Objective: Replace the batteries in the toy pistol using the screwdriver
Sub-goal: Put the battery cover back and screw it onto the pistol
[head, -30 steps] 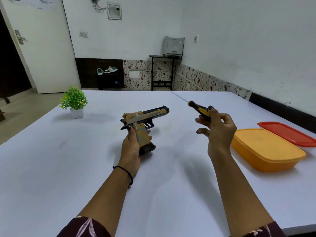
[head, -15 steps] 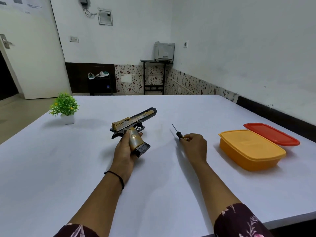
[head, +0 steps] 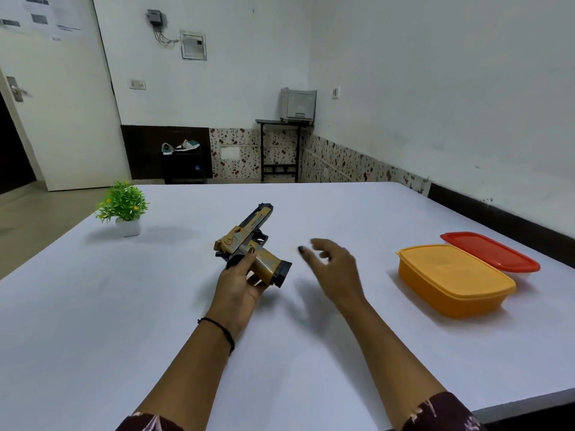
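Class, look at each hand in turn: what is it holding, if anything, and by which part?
The left hand holds the toy pistol by its grip. The right hand is open, blurred, and holds nothing visible.

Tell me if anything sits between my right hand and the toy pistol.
Nothing visible does. The right hand is open, blurred, just right of the toy pistol, which the left hand holds; only bare white table shows between them.

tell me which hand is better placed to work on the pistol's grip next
The right hand, I'd judge: it is open, empty and beside the grip end. The left hand is occupied holding the toy pistol.
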